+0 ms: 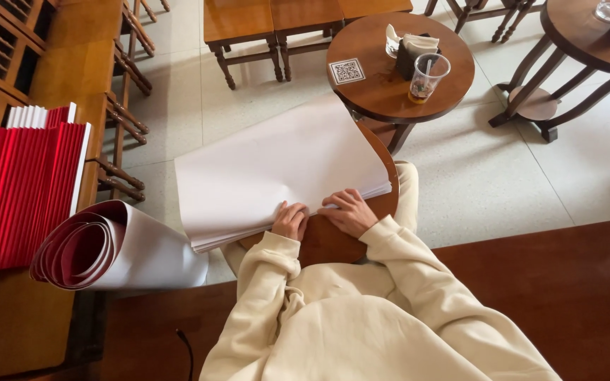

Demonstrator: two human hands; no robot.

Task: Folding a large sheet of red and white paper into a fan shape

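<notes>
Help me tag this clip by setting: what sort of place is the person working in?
Probably a café or tea room. A small round wooden table holds a plastic cup with a straw and a napkin holder, and wooden chairs stand on a pale tiled floor.

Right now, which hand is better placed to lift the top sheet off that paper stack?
Left, probably. The left hand rests at the near edge of the white paper stack, fingers at the sheet edges. The right hand lies flat on top, pressing the stack onto the wooden board.
</notes>
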